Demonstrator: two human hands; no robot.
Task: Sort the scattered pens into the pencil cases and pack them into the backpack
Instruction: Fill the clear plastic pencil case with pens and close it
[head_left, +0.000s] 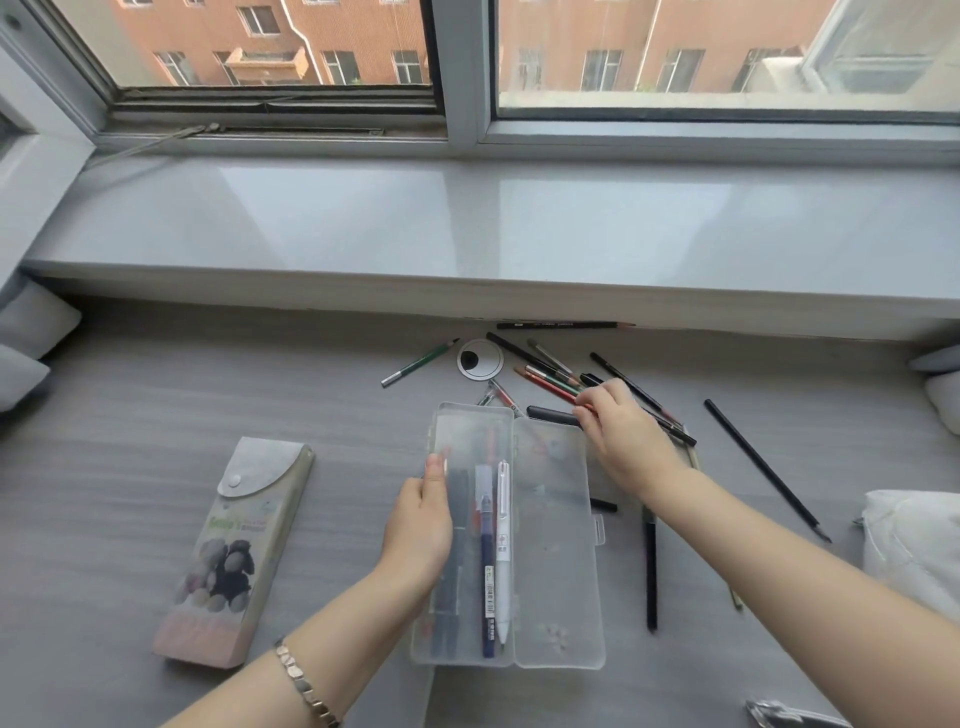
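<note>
A clear plastic pencil case (556, 597) lies open in the middle of the grey desk, with several pens in its left half, among them a dark blue pen (487, 561) and a white pen (502, 540). My left hand (422, 525) rests on the case's left edge with straight fingers. My right hand (621, 431) reaches past the open lid and pinches a red pencil (550, 385) in the scattered pile of pencils (545, 364). A grey fabric pencil case (236, 551) lies closed at the left.
Loose pencils lie around: a green one (418, 362), a long black one (763, 465) at the right, another black one (650, 571) beside the case. A round cable grommet (480, 358) sits in the desk. A window sill (467, 228) runs behind. A white bag (914, 545) is at the right edge.
</note>
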